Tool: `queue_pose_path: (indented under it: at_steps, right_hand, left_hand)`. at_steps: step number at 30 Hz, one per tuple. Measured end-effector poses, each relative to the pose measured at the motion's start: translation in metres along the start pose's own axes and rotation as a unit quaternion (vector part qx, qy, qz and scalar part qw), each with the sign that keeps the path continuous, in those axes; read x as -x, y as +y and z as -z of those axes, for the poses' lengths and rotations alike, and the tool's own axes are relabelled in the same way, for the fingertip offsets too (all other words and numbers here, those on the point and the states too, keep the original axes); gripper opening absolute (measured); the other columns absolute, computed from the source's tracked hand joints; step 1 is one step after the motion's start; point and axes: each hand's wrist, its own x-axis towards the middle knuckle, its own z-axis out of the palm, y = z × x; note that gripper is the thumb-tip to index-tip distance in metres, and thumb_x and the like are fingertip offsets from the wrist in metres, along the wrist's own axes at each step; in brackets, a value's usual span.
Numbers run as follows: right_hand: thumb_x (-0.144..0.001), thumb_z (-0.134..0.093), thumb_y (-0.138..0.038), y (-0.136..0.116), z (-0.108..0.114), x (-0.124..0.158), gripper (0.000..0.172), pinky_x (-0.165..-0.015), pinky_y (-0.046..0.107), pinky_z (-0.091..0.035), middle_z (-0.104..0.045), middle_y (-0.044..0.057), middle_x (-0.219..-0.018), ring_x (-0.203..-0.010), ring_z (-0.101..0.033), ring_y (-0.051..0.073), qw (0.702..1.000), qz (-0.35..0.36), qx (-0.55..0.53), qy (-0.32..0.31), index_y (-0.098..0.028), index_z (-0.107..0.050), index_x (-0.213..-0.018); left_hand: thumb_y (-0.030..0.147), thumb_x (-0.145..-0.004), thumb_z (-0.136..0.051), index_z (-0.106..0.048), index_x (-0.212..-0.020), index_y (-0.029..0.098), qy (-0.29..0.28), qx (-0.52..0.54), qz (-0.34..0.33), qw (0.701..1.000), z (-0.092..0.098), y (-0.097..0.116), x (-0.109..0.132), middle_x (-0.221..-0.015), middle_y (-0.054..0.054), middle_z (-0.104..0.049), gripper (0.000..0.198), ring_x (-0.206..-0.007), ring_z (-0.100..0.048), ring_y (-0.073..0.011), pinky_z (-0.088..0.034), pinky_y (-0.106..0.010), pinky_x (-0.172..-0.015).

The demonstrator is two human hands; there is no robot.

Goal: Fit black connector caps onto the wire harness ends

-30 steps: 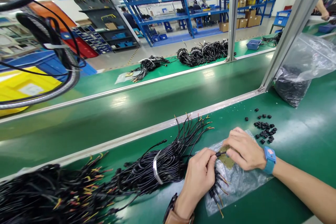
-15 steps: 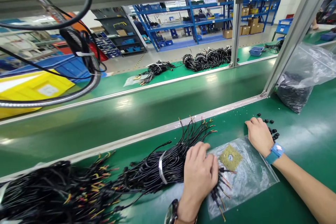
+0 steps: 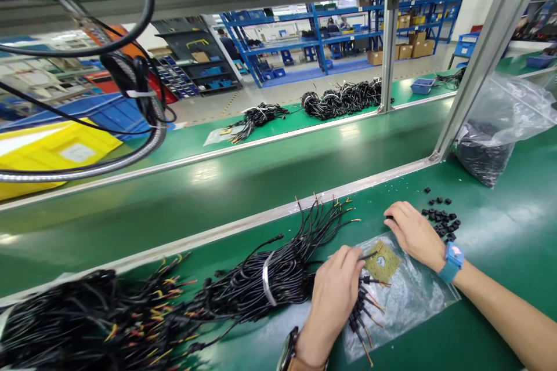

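Note:
My left hand (image 3: 336,287) is closed on a black cable (image 3: 369,255), whose stripped end sticks out to the right past the fingertips. To the right, my right hand (image 3: 415,235) pinches a small black plastic piece (image 3: 389,217) between thumb and fingers. Several like pieces (image 3: 441,223) lie loose just beyond that hand. Left of my left hand is a bundle of black cables (image 3: 248,275), tied with a white band. A clear plastic bag (image 3: 418,290) lies flat under the hands, with a yellowish square pad (image 3: 383,262) and several cable ends (image 3: 363,316) on it.
A larger heap of black cables (image 3: 78,319) fills the left front. A metal post (image 3: 474,64) rises at the right, beside a clear sack of black parts (image 3: 485,145). Overhead hangs a thick hose (image 3: 148,142). More cable bundles (image 3: 343,98) lie across the line.
My right hand has moved left from the loose black pieces with one in its fingers. My left hand has shifted slightly right and now shows a cable end past its fingertips.

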Motion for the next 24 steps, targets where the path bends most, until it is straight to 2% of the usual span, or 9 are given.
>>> queue_pose_path:
  at_steps: [4, 8, 18, 24]
  right_hand:
    - [-0.104, -0.045, -0.017, -0.003, -0.002, 0.001, 0.010, -0.083, 0.043, -0.050, -0.063, 0.010, -0.102, -0.095, -0.057, 0.026, 1.000, 0.014, -0.012, -0.020, -0.018, -0.055, -0.107]
    - [-0.103, -0.047, -0.017, -0.005, -0.004, 0.002, 0.009, -0.083, 0.042, -0.050, -0.063, 0.009, -0.100, -0.094, -0.056, 0.026, 0.999, 0.028, -0.007, -0.039, -0.018, -0.056, -0.106]
    - [-0.104, -0.048, -0.019, -0.011, -0.009, 0.005, 0.011, -0.082, 0.039, -0.049, -0.063, 0.008, -0.099, -0.093, -0.056, 0.024, 0.997, 0.046, -0.010, -0.057, -0.018, -0.059, -0.106]
    - [-0.104, -0.047, -0.020, -0.011, -0.010, 0.005, 0.013, -0.080, 0.038, -0.048, -0.064, 0.008, -0.098, -0.092, -0.056, 0.023, 0.997, 0.055, -0.011, -0.058, -0.018, -0.059, -0.105]
  left_hand:
    - [0.018, -0.102, -0.045, -0.058, -0.098, 0.023, -0.035, 0.018, 0.000, 0.999, 0.001, 0.000, -0.002, -0.092, -0.001, -0.064, 0.015, -0.082, -0.063, -0.0163, -0.046, -0.027, -0.071]
    - [0.017, -0.101, -0.044, -0.060, -0.092, 0.023, -0.063, -0.039, 0.001, 0.997, 0.004, 0.001, -0.003, -0.086, -0.001, -0.063, 0.019, -0.077, -0.062, -0.0173, -0.042, -0.029, -0.067]
    - [0.015, -0.098, -0.046, -0.057, -0.078, 0.022, -0.064, -0.105, 0.029, 0.992, -0.003, 0.004, -0.007, -0.073, -0.002, -0.064, 0.024, -0.070, -0.062, -0.0188, -0.033, -0.032, -0.061]
    - [0.017, -0.098, -0.045, -0.058, -0.077, 0.021, -0.093, -0.126, 0.040, 0.987, -0.004, 0.006, -0.010, -0.069, -0.003, -0.067, 0.026, -0.067, -0.065, -0.0210, -0.027, -0.033, -0.057]
